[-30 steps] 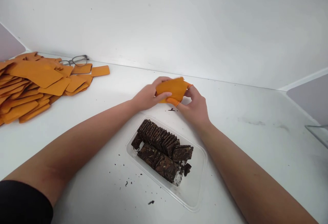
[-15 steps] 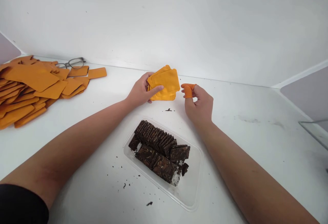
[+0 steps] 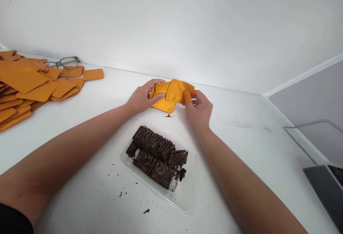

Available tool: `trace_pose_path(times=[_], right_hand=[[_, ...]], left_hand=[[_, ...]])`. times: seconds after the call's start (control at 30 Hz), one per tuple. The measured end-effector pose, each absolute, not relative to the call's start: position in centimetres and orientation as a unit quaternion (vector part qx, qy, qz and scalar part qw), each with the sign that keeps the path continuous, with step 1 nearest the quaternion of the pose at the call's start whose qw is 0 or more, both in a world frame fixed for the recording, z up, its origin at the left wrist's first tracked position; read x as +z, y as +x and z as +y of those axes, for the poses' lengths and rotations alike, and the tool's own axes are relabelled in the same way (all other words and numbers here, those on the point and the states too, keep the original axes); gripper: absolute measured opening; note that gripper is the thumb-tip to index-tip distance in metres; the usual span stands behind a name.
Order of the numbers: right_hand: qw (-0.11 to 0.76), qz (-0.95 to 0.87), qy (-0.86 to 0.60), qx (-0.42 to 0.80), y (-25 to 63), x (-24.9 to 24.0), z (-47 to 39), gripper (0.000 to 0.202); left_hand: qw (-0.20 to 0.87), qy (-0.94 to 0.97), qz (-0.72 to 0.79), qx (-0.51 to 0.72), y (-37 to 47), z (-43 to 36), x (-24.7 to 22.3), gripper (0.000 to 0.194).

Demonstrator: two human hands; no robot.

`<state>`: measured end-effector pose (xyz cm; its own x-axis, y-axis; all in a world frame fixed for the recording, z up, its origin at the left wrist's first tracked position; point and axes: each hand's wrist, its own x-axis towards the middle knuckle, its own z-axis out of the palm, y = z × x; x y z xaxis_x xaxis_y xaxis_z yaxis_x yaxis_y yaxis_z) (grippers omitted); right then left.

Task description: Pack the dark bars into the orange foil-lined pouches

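My left hand is closed on a few flat orange pouches, thumb on top. Pinched in my right hand is one orange pouch, which overlaps the others; orange covers sit on that hand's thumb and a finger. Nearer to me, a clear plastic tub stands on the white table. Inside it a row of thin dark brown pressed squares stands on edge, and more squares lie flat beside the row, with crumbs around them.
On the left lies a heap of orange pouches, with eyeglasses at its back edge. Dark crumbs are scattered left of the tub. A white wall rises behind the table. A dark panel and a thin frame are at right.
My right hand has moved left to the pouches and taken hold of one, which now spreads to the right of the rest. The view has turned slightly rightward.
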<state>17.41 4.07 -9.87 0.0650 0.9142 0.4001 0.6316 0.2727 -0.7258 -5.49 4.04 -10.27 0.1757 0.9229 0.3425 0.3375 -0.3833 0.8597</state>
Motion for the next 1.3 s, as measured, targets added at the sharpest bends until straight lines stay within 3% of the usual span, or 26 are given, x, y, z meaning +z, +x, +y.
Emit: trace_pose_path(times=[0.23, 0.53, 0.63, 0.73, 0.83, 0.97, 1.07, 1.3], right_hand=[[0.504, -0.664, -0.543, 0.103, 18.4, -10.0, 4.1, 0.03], [0.486, -0.742, -0.46, 0.045, 17.2, -9.0, 2.6, 0.032], [0.486, -0.754, -0.441, 0.034, 17.2, -8.9, 2.5, 0.034], [0.483, -0.768, -0.421, 0.027, 17.1, -8.9, 2.6, 0.038], [0.477, -0.782, -0.401, 0.023, 17.0, -9.1, 2.8, 0.041], [0.482, -0.789, -0.38, 0.018, 17.0, -9.3, 2.8, 0.04], [0.48, -0.793, -0.373, 0.024, 16.8, -9.4, 2.6, 0.039], [0.462, -0.799, -0.377, 0.076, 16.5, -9.1, 2.4, 0.034]], left_hand=[[0.235, 0.696, 0.542, 0.408, -5.2, 4.0, -10.2, 0.037], [0.18, 0.674, 0.595, 0.4, -5.4, 3.3, -9.3, 0.064], [0.155, 0.705, 0.531, 0.443, -5.5, 2.8, -9.2, 0.07], [0.098, 0.781, 0.372, 0.493, -5.3, 2.4, -9.2, 0.074], [0.021, 0.835, 0.273, 0.478, -4.9, 2.5, -9.4, 0.077], [-0.111, 0.844, 0.244, 0.464, -4.5, 3.1, -10.0, 0.053], [-0.12, 0.832, 0.288, 0.458, -4.9, 3.5, -10.3, 0.036], [-0.129, 0.832, 0.321, 0.433, -5.4, 3.6, -10.5, 0.034]])
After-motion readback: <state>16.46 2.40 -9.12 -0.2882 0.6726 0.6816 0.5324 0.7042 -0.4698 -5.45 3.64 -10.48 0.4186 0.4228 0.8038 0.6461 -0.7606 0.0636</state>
